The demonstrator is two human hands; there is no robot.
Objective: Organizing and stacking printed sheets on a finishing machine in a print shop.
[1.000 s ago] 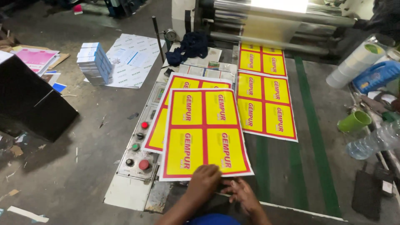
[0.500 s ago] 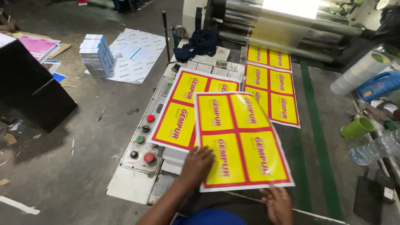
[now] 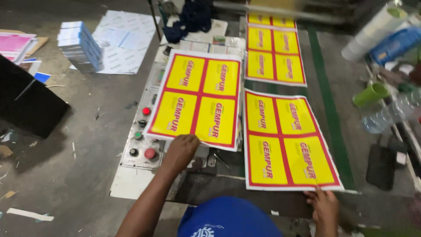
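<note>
Fingers pin a yellow, red-bordered printed sheet.

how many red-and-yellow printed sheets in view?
3. One stack-top sheet on the control panel under the left hand; one right of it, its near edge at the right hand; one farther up. More may lie hidden underneath.

We see three yellow label sheets with red borders: near left, near right, far (all flat).
</note>
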